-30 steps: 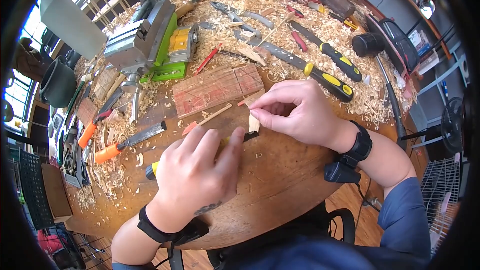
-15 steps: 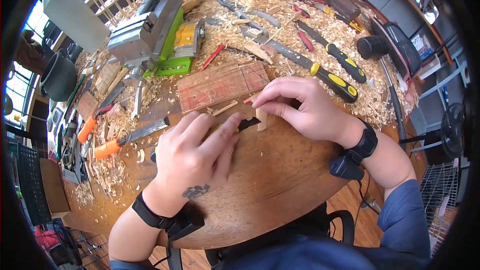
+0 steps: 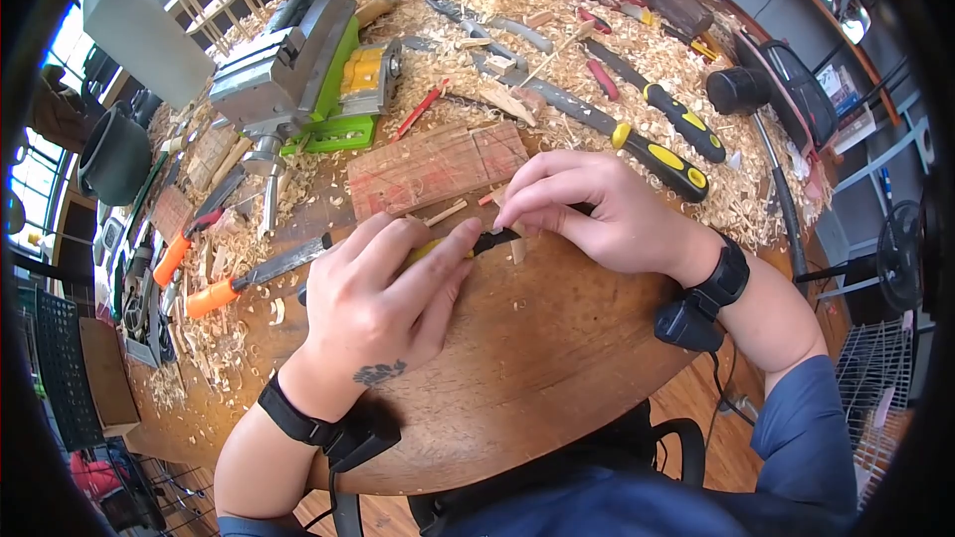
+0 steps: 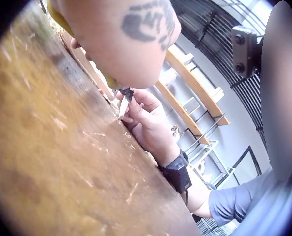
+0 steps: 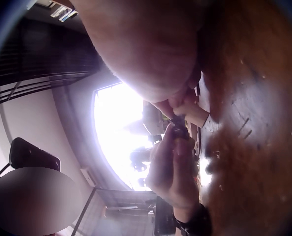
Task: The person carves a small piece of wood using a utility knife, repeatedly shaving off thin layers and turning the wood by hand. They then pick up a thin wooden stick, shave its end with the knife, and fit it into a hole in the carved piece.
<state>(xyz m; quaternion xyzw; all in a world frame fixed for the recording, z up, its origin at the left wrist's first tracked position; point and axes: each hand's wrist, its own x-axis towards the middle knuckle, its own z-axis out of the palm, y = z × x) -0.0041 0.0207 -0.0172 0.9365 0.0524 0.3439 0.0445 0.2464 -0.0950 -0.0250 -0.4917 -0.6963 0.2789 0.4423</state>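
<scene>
My left hand (image 3: 383, 288) grips a yellow-handled knife, its dark blade (image 3: 491, 240) pointing right toward the other hand. A small pale wood piece (image 3: 518, 250) is pinched between the thumb and fingers of my right hand (image 3: 622, 214), its lower end near the tabletop. In the left wrist view the dark blade (image 4: 126, 92) meets the pale piece (image 4: 123, 107) at the right fingertips. The right wrist view shows the piece (image 5: 195, 114) beside the blade. Part of the knife handle is hidden under the left hand.
Behind the hands lies a reddish board (image 3: 433, 171). A green and grey vise (image 3: 274, 85) stands back left; orange-handled chisels (image 3: 213, 297) lie at left. Yellow-black tools (image 3: 667, 167) and a black mallet (image 3: 738, 90) lie at right among wood shavings (image 3: 557, 50).
The wood piece was tilted and more exposed; its lower end now shows below the blade. The blade has moved closer to the right fingertips. Both hands keep their holds.
</scene>
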